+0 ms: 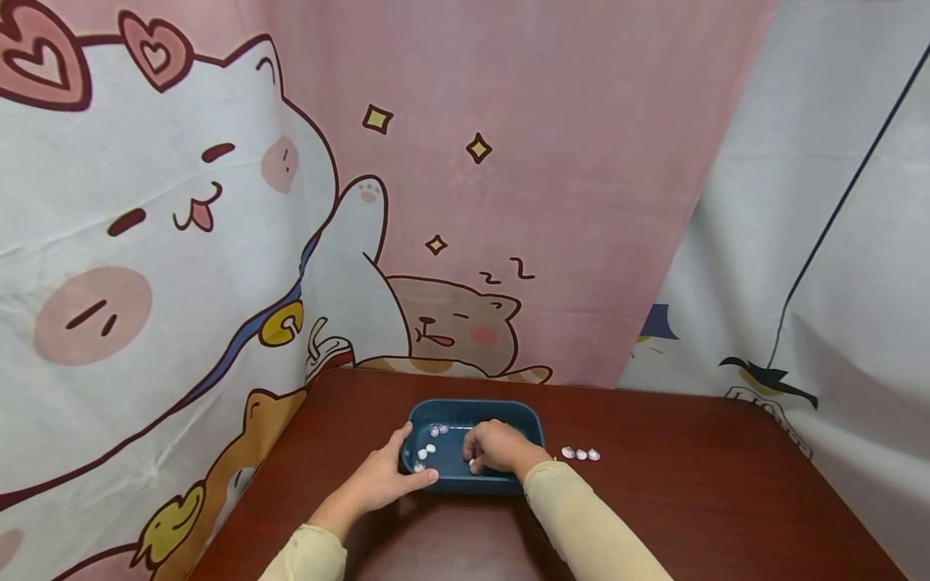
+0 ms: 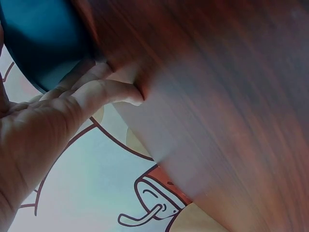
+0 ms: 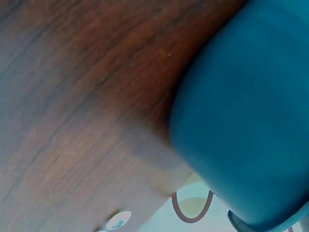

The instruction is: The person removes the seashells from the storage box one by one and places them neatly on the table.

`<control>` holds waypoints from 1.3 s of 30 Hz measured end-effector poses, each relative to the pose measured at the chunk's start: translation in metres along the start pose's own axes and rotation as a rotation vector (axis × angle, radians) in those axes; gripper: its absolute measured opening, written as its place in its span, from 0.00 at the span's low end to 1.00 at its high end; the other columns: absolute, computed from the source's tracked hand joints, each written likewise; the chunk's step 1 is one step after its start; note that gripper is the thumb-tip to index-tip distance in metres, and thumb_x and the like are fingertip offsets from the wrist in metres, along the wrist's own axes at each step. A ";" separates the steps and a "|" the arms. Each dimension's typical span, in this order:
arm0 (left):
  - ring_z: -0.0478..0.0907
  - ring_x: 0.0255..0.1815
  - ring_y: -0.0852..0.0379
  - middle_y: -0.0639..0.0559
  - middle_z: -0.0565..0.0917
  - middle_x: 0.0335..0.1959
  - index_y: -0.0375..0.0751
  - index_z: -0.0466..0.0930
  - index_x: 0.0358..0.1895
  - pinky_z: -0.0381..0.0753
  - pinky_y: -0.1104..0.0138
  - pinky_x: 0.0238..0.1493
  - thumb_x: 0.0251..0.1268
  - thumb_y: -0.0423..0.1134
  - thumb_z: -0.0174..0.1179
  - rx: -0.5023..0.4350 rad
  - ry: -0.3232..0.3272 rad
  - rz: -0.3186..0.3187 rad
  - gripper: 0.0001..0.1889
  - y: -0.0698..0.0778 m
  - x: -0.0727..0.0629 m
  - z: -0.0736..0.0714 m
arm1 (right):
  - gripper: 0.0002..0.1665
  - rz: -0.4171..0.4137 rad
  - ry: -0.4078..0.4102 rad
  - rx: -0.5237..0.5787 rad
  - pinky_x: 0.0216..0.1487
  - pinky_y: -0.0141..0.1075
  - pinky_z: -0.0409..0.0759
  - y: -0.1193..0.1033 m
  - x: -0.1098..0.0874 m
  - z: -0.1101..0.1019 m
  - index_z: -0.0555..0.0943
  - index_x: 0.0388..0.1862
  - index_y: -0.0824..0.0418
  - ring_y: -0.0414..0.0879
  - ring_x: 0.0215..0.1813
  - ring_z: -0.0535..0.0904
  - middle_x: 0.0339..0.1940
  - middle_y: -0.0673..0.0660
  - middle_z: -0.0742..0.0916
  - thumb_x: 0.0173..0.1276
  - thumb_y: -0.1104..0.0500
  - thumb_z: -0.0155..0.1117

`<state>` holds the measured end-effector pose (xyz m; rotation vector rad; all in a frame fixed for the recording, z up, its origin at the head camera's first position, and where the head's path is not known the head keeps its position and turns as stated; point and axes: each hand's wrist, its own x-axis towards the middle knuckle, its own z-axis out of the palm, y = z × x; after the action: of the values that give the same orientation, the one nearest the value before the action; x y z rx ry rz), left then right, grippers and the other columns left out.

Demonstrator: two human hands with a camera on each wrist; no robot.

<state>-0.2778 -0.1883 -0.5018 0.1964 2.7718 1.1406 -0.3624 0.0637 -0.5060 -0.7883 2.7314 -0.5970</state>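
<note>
A dark blue rectangular tray (image 1: 475, 486) sits on the table. My left hand (image 1: 381, 479) holds its left end, the thumb over the front left rim and the fingers along the outer side; in the left wrist view those fingers (image 2: 108, 91) lie by the tray wall. Over the right part of the tray, my right hand (image 1: 500, 445) reaches inside and pinches a small whitish shell (image 1: 472, 463), mostly covered by the fingertips. Several small white and purplish shells (image 1: 431, 448) lie along the tray's left side. The right wrist view shows the tray's outer wall (image 3: 246, 111) but no hand.
Three more shells (image 1: 580, 454) lie in a row on the reddish-brown table (image 1: 697, 484), right of the tray; one shell (image 3: 118, 220) shows in the right wrist view. A cartoon-printed cloth (image 1: 567, 202) hangs behind the table and along its left side.
</note>
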 end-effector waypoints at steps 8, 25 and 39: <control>0.78 0.72 0.35 0.32 0.71 0.79 0.40 0.53 0.86 0.74 0.34 0.73 0.61 0.67 0.73 -0.001 0.005 0.004 0.59 0.000 -0.001 0.000 | 0.09 0.010 0.018 0.011 0.42 0.37 0.79 -0.003 -0.002 0.001 0.87 0.30 0.51 0.41 0.31 0.76 0.24 0.47 0.83 0.64 0.61 0.81; 0.78 0.71 0.35 0.31 0.71 0.79 0.38 0.53 0.86 0.74 0.34 0.72 0.61 0.67 0.73 0.007 0.012 0.014 0.60 0.001 -0.001 -0.001 | 0.14 -0.082 0.013 -0.029 0.34 0.32 0.74 0.005 -0.003 0.002 0.83 0.25 0.52 0.37 0.29 0.73 0.22 0.44 0.79 0.65 0.56 0.81; 0.78 0.72 0.35 0.32 0.71 0.80 0.41 0.52 0.87 0.74 0.33 0.72 0.60 0.67 0.73 0.014 0.011 -0.011 0.60 0.001 -0.002 0.000 | 0.09 -0.074 0.177 -0.134 0.39 0.35 0.82 0.012 -0.006 -0.002 0.85 0.33 0.51 0.39 0.31 0.76 0.28 0.45 0.85 0.69 0.60 0.78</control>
<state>-0.2759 -0.1876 -0.5008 0.1763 2.7876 1.1233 -0.3634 0.0775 -0.5092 -0.9126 2.9399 -0.5260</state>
